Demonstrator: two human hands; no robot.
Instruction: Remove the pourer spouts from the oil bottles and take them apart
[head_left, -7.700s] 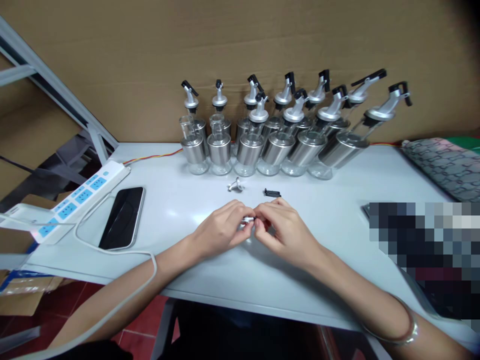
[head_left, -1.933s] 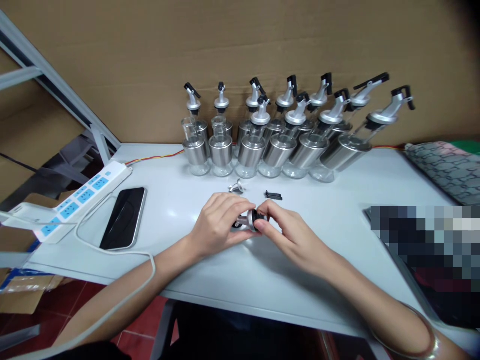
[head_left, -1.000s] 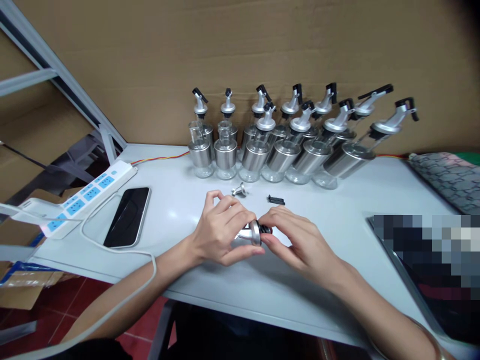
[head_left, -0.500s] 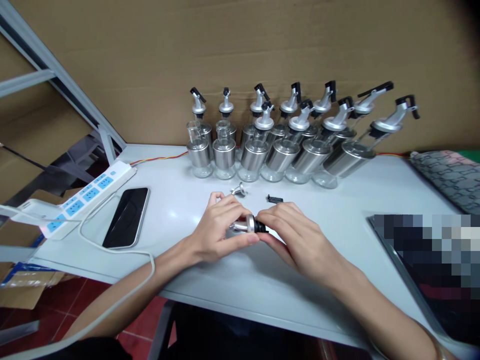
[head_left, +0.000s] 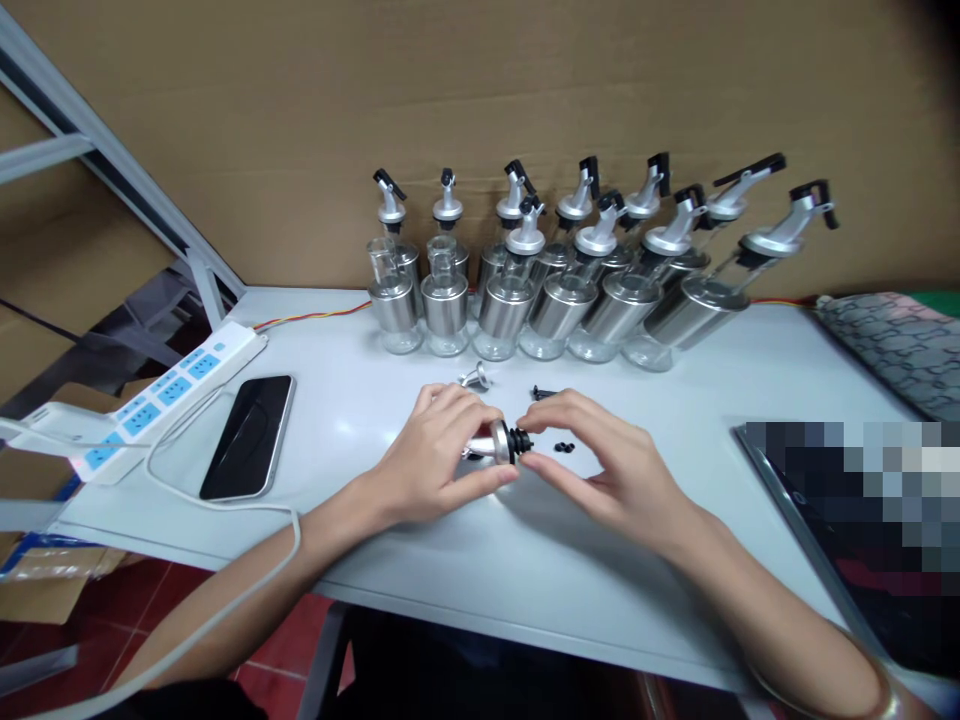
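My left hand (head_left: 442,455) is closed round a silver pourer spout (head_left: 491,443), which lies on its side with its black ribbed stopper end pointing right. Part of the spout is hidden by the fingers. Around that stopper end, my right hand (head_left: 600,465) has its thumb and fingers apart, the tips close beside it; whether they touch it I cannot tell. Beyond my hands on the table lie a second silver spout piece (head_left: 477,377) and a black lever-like part (head_left: 545,393). Small black parts (head_left: 565,448) sit near the right fingers.
Glass bottles with steel sleeves (head_left: 506,305) stand in two rows at the back, most topped with pourers. To the left are a phone (head_left: 249,437), a power strip (head_left: 161,400) and a white cable (head_left: 292,540) crossing my left forearm. A dark, blurred-out panel (head_left: 787,510) lies on the right.
My right fingers have spread apart from the stopper end, baring more of its black ribs. The small black parts by the right hand now show. The view has shifted slightly.
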